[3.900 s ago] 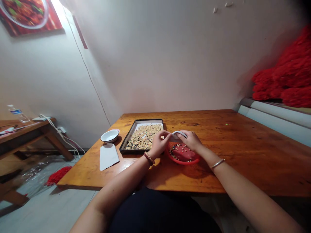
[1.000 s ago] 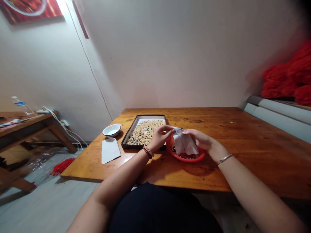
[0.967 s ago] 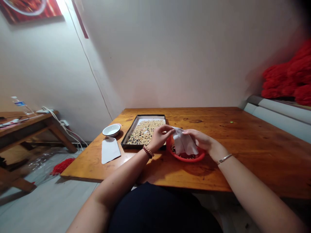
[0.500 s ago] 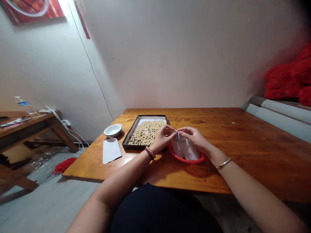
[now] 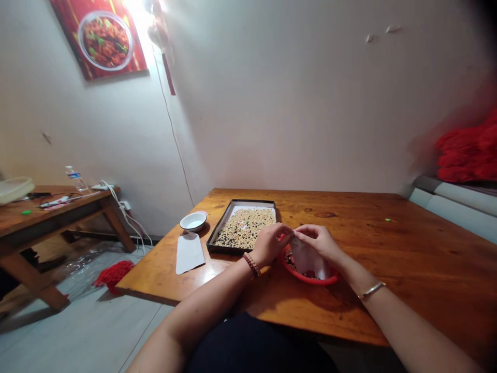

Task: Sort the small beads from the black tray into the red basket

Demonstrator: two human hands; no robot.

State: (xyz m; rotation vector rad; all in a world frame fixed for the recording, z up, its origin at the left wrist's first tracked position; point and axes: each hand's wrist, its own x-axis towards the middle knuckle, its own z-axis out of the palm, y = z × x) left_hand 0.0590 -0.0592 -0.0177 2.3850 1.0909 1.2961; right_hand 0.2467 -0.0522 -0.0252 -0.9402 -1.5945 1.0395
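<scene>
My left hand [image 5: 269, 242] and my right hand [image 5: 318, 242] meet over a red bowl [image 5: 310, 280], their fingertips pinched on the top edge of a limp white sheet [image 5: 306, 259]. Cloth or paper, I cannot tell which. It hangs from my fingers with its lower end inside the bowl, hiding part of what is there. Small dark and light beans show beside it at the bottom. Just left of the bowl lies a shallow black-edged tray [image 5: 227, 251], spread with pale and dark beans [image 5: 248, 228]; my left hand partly covers its near right corner.
At the table's left side lie a flat white piece [image 5: 190, 255] and a white dark-rimmed bowl [image 5: 193, 221]. A small green bit [image 5: 388, 219] rests on the wooden table [image 5: 388, 269]. A second table [image 5: 89, 204] with a water bottle [image 5: 76, 178] stands left.
The view has tilted up and turned left, so everything sits lower and farther right. My hands still pinch the white sheet's top edge; more beans show in the red bowl.
</scene>
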